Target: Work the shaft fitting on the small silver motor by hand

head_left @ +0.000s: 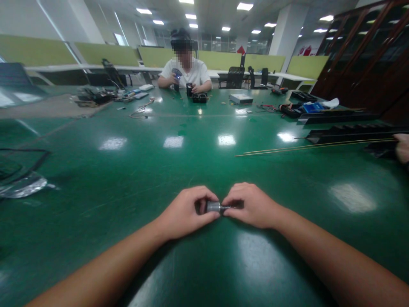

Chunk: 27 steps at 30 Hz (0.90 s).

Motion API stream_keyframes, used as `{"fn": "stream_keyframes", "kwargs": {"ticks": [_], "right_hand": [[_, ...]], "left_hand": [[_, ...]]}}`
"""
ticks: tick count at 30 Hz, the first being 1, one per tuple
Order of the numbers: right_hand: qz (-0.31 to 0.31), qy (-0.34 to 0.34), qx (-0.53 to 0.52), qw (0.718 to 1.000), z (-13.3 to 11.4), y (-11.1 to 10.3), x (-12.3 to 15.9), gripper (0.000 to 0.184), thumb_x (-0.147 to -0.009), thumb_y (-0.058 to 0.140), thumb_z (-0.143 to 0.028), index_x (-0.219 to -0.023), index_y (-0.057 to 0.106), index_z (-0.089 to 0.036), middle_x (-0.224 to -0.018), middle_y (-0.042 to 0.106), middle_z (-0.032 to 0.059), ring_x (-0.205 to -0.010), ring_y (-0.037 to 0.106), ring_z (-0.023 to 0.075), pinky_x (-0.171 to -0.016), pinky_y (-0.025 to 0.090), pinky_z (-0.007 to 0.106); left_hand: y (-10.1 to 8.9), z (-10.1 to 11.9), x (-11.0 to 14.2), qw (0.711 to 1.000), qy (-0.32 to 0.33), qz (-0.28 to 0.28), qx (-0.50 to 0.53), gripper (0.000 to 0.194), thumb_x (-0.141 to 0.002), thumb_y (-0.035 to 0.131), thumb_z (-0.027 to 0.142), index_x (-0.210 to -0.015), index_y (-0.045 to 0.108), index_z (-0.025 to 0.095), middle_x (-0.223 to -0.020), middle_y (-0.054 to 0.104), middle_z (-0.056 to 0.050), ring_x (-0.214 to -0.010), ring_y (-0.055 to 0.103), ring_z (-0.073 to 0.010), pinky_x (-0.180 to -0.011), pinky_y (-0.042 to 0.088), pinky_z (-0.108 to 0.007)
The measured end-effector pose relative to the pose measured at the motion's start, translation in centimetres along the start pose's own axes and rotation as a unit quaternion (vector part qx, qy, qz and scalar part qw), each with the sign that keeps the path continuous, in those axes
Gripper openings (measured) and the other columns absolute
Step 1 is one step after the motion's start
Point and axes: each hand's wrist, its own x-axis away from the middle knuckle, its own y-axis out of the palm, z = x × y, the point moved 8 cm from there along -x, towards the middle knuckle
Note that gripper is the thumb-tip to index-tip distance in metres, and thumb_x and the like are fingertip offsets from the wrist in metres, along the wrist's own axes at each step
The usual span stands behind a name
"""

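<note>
A small silver metal cylinder (pixel 213 207), perhaps a little motor, lies sideways between my two hands, low over the green tabletop (pixel 204 170). My left hand (pixel 187 211) is closed around its body, with thumb and fingers on opposite sides. On the right, my right hand (pixel 252 205) pinches the thin dark piece (pixel 226 207) at the cylinder's end. The fingertips of both hands almost meet there. What that dark piece is, I cannot make out, since the fingers partly cover it.
Across the table sits a person (pixel 185 70) handling black boxes (pixel 200 97). Thin brass-coloured rods (pixel 287 149) and black trays (pixel 345 133) lie at right, near another person's hand (pixel 402 147). A clear plastic bag (pixel 24 187) and black cable (pixel 32 150) are at left.
</note>
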Motion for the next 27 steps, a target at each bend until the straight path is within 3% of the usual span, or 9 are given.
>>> {"fn": "stream_keyframes", "kwargs": {"ticks": [27], "right_hand": [[-0.007, 0.048, -0.003, 0.999, 0.64, -1.00, 0.48, 0.011, -0.076, 0.073, -0.021, -0.087, 0.074, -0.018, -0.079, 0.069, 0.0020, -0.073, 0.060, 0.0141, -0.070, 0.044, 0.026]], "left_hand": [[0.15, -0.22, 0.15, 1.000, -0.008, -0.005, 0.011, 0.019, -0.081, 0.070, 0.031, -0.092, 0.066, 0.016, -0.081, 0.063, -0.001, -0.069, 0.059, -0.0136, -0.063, 0.045, -0.023]]}}
